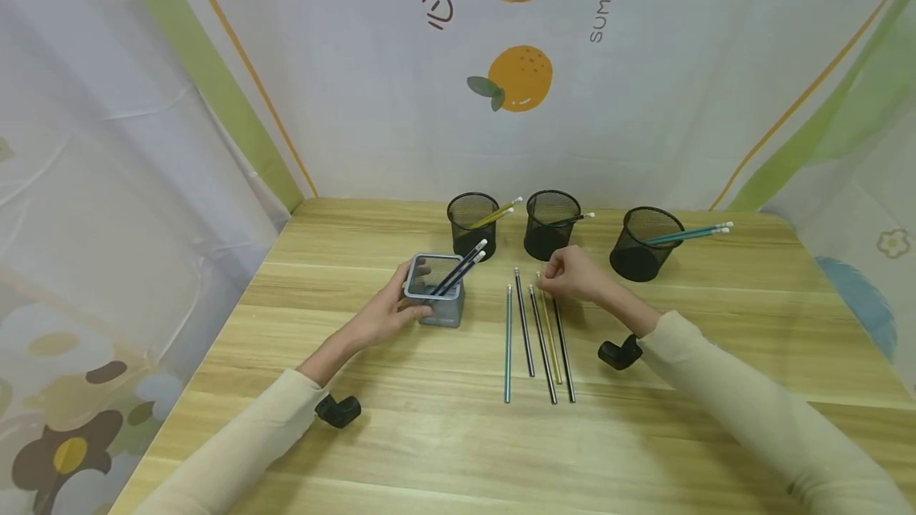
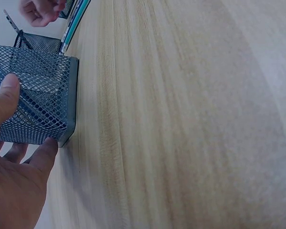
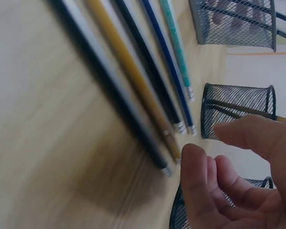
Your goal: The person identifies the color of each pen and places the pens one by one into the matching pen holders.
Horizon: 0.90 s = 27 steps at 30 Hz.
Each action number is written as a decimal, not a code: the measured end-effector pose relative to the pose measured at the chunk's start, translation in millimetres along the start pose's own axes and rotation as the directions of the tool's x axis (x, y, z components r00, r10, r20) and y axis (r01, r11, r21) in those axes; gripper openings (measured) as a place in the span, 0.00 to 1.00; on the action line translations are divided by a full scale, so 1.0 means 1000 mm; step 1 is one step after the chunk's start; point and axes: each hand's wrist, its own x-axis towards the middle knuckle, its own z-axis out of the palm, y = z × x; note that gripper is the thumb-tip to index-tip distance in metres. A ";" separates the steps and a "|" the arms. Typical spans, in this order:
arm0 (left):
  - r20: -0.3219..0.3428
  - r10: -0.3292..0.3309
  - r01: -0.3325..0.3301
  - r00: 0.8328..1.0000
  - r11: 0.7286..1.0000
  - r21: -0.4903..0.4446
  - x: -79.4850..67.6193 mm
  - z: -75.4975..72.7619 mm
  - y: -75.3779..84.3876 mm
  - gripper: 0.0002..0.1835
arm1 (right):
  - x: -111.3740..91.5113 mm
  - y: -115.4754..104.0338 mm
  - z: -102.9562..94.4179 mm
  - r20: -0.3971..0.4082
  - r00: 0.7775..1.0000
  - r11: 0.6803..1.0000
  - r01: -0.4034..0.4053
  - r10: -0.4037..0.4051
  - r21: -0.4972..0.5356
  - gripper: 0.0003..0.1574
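My left hand [image 1: 386, 310] grips a grey square mesh pen holder [image 1: 442, 312], thumb on one side and fingers on another. Two dark blue pencils [image 1: 458, 270] lean inside it, eraser ends up. To its right lie several pencils side by side: a teal one [image 1: 508, 344], a dark blue one [image 1: 525, 324], a yellow one [image 1: 551, 336] and two black ones [image 1: 564, 352]. At the far eraser end of the yellow pencil hovers my right hand [image 1: 576, 275]. In the right wrist view, its thumb and forefinger stand apart with nothing between them.
Along the back stand three round black mesh holders: the left [image 1: 474, 237] with yellow pencils, the middle [image 1: 548, 241] with a black pencil, the tilted-looking right one [image 1: 637, 257] with teal pencils. A printed curtain [image 1: 386, 125] hangs behind the wooden table [image 1: 429, 435].
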 end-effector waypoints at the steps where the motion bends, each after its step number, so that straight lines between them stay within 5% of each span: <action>1: -0.001 0.000 0.000 1.000 1.000 0.000 0.000 0.000 0.000 0.45 | -0.001 0.002 0.000 0.007 1.000 1.000 -0.005 0.005 -0.012 0.11; 16: 0.005 0.007 -0.007 1.000 1.000 0.005 0.000 0.000 0.001 0.45 | -0.009 0.013 -0.002 0.198 0.973 0.991 -0.108 0.123 -0.082 0.23; 27: 0.005 0.011 -0.011 1.000 1.000 0.010 0.000 0.000 0.001 0.45 | -0.009 0.012 0.002 0.189 0.975 0.993 -0.114 0.118 -0.031 0.29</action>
